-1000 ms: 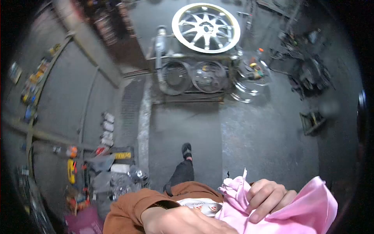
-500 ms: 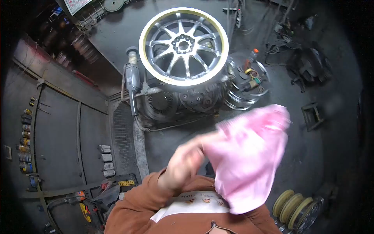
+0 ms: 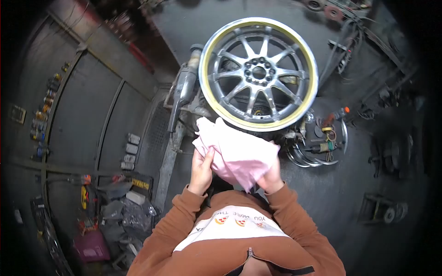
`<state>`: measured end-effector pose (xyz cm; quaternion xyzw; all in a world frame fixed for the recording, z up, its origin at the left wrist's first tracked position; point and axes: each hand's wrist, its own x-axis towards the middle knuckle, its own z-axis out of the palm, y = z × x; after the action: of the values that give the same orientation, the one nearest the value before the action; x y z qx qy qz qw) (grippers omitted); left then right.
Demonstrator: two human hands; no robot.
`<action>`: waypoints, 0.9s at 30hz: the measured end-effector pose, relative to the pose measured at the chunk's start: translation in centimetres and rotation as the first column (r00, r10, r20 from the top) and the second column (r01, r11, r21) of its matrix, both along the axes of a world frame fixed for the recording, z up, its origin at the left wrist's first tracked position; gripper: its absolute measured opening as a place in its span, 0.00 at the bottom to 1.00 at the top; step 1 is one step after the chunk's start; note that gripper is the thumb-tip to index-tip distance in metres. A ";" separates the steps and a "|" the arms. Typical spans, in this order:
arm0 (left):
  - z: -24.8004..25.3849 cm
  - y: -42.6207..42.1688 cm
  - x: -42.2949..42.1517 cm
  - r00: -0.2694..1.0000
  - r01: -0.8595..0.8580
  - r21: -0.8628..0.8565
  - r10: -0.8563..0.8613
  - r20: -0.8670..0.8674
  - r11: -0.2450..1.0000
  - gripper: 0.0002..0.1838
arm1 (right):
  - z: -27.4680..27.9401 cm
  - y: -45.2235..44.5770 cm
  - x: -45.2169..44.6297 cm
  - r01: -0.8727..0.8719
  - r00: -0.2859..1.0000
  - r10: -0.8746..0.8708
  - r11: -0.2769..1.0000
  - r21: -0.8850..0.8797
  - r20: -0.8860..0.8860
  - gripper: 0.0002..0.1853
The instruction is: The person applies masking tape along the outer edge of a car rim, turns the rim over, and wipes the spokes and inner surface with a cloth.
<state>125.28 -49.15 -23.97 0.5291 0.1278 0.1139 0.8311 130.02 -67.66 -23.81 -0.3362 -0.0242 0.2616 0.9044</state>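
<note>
So the person right by me has a pink cloth (image 3: 241, 154) up in front of the chest, just on the near side of a big spoked wheel. Left hand (image 3: 201, 172) is clamped on the cloth's left side, thumb laid over the fabric. Right hand (image 3: 271, 179) is at the other side, but its fingers are tucked behind the fabric, so I can't tell how closed it is. Long axis of the cloth runs roughly left to right, dropping a bit toward the right, and one loose corner points down and back at the brown sweatshirt (image 3: 207, 244).

Container stuff: low on the left there's a purple bag (image 3: 92, 246), can't see inside it, and beside it a heap of clear plastic bags (image 3: 136, 214), contents too jumbled to make out. A black-and-yellow DeWALT case (image 3: 142, 185) sits just past those.

Past the cloth, the wheel (image 3: 258, 71) lies face up, with a long power tool (image 3: 185, 85) just left of it. Right of it, silver rims (image 3: 297, 158) carry an orange-capped bottle (image 3: 338, 115) and a green-banded tool (image 3: 326, 147). Way over along the left wall runs a row of cans (image 3: 40, 125), labels too small to read.
</note>
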 end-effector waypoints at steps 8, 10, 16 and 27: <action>-1.7 5.1 3.3 0.975 -0.217 -0.271 0.197 -0.100 0.938 0.17 | -1.1 4.6 4.7 0.039 0.998 -0.028 0.978 -0.205 0.056 0.13; -3.0 8.6 4.4 0.972 -0.235 -0.292 0.220 -0.085 0.927 0.17 | 0.5 4.6 6.2 0.129 0.991 -0.119 0.967 -0.220 0.056 0.14; -6.1 20.4 9.0 0.979 -0.203 -0.308 0.182 -0.097 0.930 0.21 | 5.7 2.3 9.6 0.202 0.979 -0.203 0.941 -0.272 0.024 0.18; -13.4 23.8 23.8 0.857 0.505 0.564 -0.300 -0.420 0.653 0.25 | 6.1 -6.3 5.8 0.425 0.814 -0.576 0.676 -0.603 -0.072 0.16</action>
<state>149.06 -25.36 -37.36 0.8116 0.0775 -0.1168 0.5671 135.84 -73.97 -17.68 -0.5427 0.2644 0.0379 0.7963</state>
